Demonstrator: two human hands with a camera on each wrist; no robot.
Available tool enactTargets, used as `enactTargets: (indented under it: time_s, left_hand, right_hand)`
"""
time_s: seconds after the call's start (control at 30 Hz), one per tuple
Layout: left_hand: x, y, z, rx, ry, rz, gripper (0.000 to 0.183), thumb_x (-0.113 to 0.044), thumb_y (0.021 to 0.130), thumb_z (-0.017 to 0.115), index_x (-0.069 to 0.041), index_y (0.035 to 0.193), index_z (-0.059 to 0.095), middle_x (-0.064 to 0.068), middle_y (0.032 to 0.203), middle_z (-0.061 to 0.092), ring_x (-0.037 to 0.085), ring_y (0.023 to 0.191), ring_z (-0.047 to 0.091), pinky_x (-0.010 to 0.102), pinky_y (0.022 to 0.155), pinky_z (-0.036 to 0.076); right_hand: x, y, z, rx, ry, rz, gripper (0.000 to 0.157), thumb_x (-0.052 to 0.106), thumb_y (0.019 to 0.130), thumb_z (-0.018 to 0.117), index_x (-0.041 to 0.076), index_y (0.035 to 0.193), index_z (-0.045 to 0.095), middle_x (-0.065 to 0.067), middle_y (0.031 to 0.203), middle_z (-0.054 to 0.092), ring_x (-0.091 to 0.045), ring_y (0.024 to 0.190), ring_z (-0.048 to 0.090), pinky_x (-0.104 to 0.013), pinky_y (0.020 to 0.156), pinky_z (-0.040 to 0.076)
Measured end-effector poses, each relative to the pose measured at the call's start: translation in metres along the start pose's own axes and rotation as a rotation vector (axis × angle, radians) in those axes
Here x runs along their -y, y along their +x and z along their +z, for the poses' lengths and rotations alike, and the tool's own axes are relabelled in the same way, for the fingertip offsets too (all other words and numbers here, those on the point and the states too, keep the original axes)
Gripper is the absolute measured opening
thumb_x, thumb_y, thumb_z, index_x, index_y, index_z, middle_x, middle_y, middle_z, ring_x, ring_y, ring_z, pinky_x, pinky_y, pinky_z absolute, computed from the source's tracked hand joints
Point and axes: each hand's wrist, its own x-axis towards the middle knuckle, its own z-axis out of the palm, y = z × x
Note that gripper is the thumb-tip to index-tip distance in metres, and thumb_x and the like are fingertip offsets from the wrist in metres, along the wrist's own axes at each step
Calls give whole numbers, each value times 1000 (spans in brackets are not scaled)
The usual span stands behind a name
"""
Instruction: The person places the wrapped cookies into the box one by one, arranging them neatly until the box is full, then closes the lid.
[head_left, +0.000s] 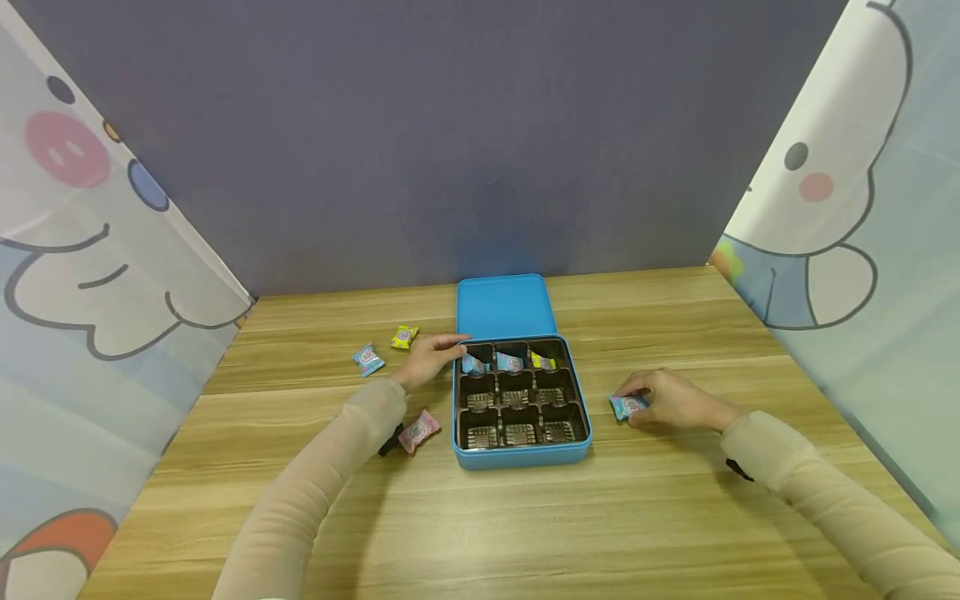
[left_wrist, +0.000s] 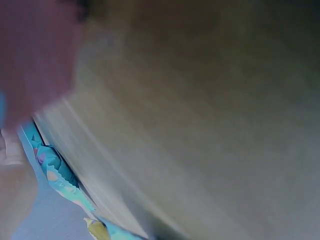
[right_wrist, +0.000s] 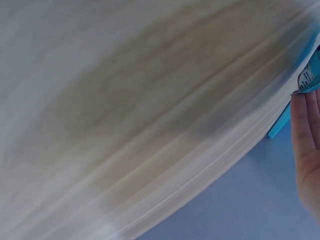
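the right hand [head_left: 671,400] pinches a blue-wrapped candy [head_left: 626,407] over the wooden table [head_left: 645,517], just right of the blue tin [head_left: 521,457]. the left hand [head_left: 426,361] rests at the tin's back-left rim, fingers extended. three wrapped candies [head_left: 511,362] fill the back row of the tin's brown divided tray [head_left: 515,410].

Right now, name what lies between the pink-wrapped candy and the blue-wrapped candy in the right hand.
The blue rectangular box, holding a brown plastic tray, lies between them in the head view.
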Motion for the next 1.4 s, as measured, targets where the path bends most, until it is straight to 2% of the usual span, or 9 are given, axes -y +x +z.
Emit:
enactTargets:
  time_s: [0.2, 0.43, 0.6, 0.73, 0.97, 1.17, 1.27, 1.4]
  left_hand:
    - [0, 0, -1, 2, -16, 8, 42, -30, 93, 54, -13, 132, 51, 6, 135, 49, 25, 124, 46, 40, 103, 39]
    - [0, 1, -2, 10, -15, 3, 43, -30, 93, 55, -14, 132, 51, 6, 136, 48, 25, 125, 45, 39, 104, 38]
    - [-3, -2, -3, 20, -19, 18, 44, -29, 93, 55, -11, 133, 50, 8, 137, 47, 27, 126, 43, 41, 105, 37]
    - [-1, 0, -2, 11, -7, 7, 43, -31, 92, 55, -15, 132, 51, 4, 137, 47, 25, 127, 43, 39, 105, 37]
    - [-3, -1, -3, 10, -11, 24, 42, -29, 93, 55, -13, 132, 51, 8, 138, 46, 27, 127, 42, 40, 105, 37]
    - [-4, -1, -3, 9, -13, 9, 41, -28, 93, 55, -13, 131, 52, 7, 138, 47, 26, 126, 43, 39, 105, 37]
    - [-7, -3, -3, 18, -23, 1, 42, -27, 93, 55, -12, 132, 51, 7, 138, 46, 27, 126, 44, 40, 105, 38]
    - [-20, -11, -3, 39, -36, -1, 42, -23, 94, 53, -8, 133, 49, 12, 140, 44, 31, 127, 42, 43, 105, 37]
  right_hand:
    - [1, 3, -1, -7, -9, -2, 35, 17, 72, 78, 10, 105, 69, -1, 102, 65, -8, 83, 57, -22, 69, 48]
    - [7, 10, -3, -48, -16, -1, 33, 17, 73, 77, 11, 105, 69, -2, 104, 66, -15, 91, 60, -31, 76, 51]
    - [13, 13, -6, -59, 27, 22, 35, 16, 74, 76, 8, 107, 68, -7, 108, 65, -19, 93, 60, -36, 78, 52]
    - [15, 16, -8, -67, 71, 35, 36, 15, 74, 76, 7, 108, 68, -8, 108, 64, -23, 96, 60, -43, 83, 52]
    - [17, 20, -10, -107, 79, 16, 34, 12, 74, 76, 6, 106, 68, -7, 104, 66, -22, 93, 62, -41, 83, 52]
    - [20, 24, -12, -143, 142, 57, 35, 8, 74, 75, -1, 107, 66, -12, 99, 66, -23, 90, 62, -45, 87, 51]
    - [22, 25, -14, -164, 171, 73, 36, 6, 73, 75, -2, 107, 65, -12, 98, 66, -21, 88, 62, -46, 88, 50]
    - [24, 26, -15, -180, 196, 77, 36, 5, 73, 75, -2, 108, 65, -12, 98, 66, -19, 87, 62, -45, 88, 50]
